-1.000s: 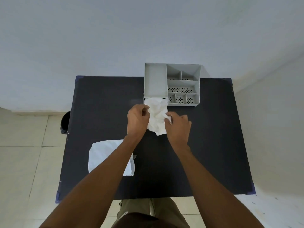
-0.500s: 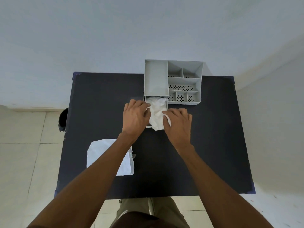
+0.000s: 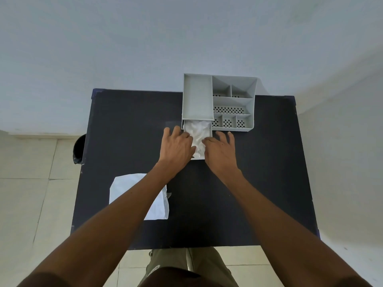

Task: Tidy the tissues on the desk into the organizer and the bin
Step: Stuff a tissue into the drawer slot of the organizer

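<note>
Pale walls and a tiled floor frame a dark desk (image 3: 128, 125), where a person presses a crumpled tissue (image 3: 196, 132) down into the pulled-out drawer (image 3: 210, 132) of a grey organizer (image 3: 233, 102). The left hand (image 3: 178, 146) and right hand (image 3: 219, 150) lie palm-down on either side of the wad, fingers spread apart and flat rather than pinched on it. The tissue sits between the two thumbs and bulges just beyond the fingertips, under the organizer's tall left compartment.

The likely trouble is springback: loose paper may puff up once the palms lift and catch on the frame as the drawer slides shut (how much sits above the rim cannot be told from here). A hard shove could also push the light organizer toward the desk's far edge. A second, flat tissue (image 3: 126, 189) lies well behind the left wrist, partly under the forearm, which could drag it off the near edge. A dark bin (image 3: 79, 149) waits beside the desk, off to the left of the fingers.
</note>
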